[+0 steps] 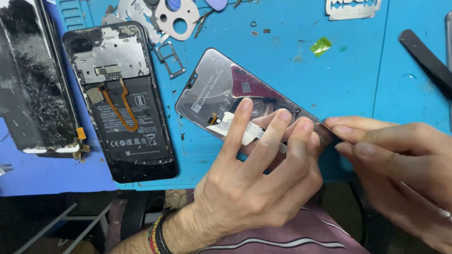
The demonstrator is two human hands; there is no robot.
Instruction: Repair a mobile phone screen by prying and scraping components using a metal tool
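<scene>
My left hand holds a replacement phone screen, shiny back side up, with three fingers spread over its lower half and a white flex strip. My right hand pinches the screen's right corner between thumb and fingertips. The screen is tilted above a blue work mat. An opened phone body with exposed black battery and an orange flex cable lies to the left on the mat.
A shattered screen lies at the far left. Metal shield plates, a SIM tray, a steel stencil, a green scrap and a black tool lie along the mat's far and right sides.
</scene>
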